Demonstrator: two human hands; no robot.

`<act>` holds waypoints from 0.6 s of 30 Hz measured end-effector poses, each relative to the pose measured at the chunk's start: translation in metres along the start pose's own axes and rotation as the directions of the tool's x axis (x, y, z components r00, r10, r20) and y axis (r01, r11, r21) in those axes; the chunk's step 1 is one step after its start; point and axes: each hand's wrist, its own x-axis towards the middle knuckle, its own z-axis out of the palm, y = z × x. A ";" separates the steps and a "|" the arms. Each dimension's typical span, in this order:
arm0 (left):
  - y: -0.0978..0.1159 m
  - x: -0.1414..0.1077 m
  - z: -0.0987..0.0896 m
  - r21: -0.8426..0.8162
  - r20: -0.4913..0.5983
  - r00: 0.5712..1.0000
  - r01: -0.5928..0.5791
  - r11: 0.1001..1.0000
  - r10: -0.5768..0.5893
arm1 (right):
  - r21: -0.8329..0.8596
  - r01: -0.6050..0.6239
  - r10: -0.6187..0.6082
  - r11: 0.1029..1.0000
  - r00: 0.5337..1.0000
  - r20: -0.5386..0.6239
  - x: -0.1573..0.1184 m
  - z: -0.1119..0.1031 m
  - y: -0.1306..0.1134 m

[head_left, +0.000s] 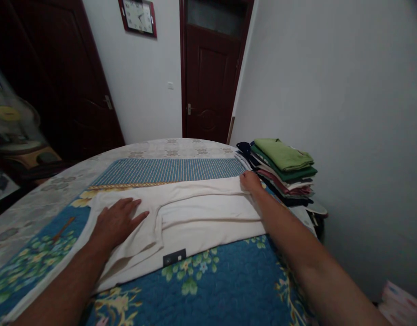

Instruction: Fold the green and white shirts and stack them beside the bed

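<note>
A white T-shirt (201, 234) lies partly folded across the blue floral cloth, one long side turned over and a sleeve folded toward me. A dark rectangular patch shows on its near edge. My left hand (118, 222) rests flat on the shirt's left part, fingers spread. At the far right end, my right hand (251, 182) has its fingers closed on the shirt's corner; the fingertips are partly hidden.
A stack of folded clothes (285, 156), light green on top, stands just beyond my right hand near the wall. Under everything is a blue quilted cloth (235, 271) on a round table with a patterned cover (154, 149).
</note>
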 end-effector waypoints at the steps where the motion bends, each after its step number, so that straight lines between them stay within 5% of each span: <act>1: 0.001 0.000 0.000 -0.002 0.009 1.000 0.009 1.000 -0.009 | -0.008 -0.012 0.012 1.000 1.000 0.014 0.005 0.003 -0.003; 9: 0.003 -0.003 0.001 0.009 0.067 0.997 0.043 0.999 -0.044 | -0.058 -0.138 0.141 0.989 0.988 0.058 0.030 0.020 -0.019; 18: 0.005 -0.003 -0.001 0.047 0.111 0.989 0.093 0.995 -0.098 | -0.098 -0.235 0.241 0.967 0.969 0.054 0.039 0.017 0.010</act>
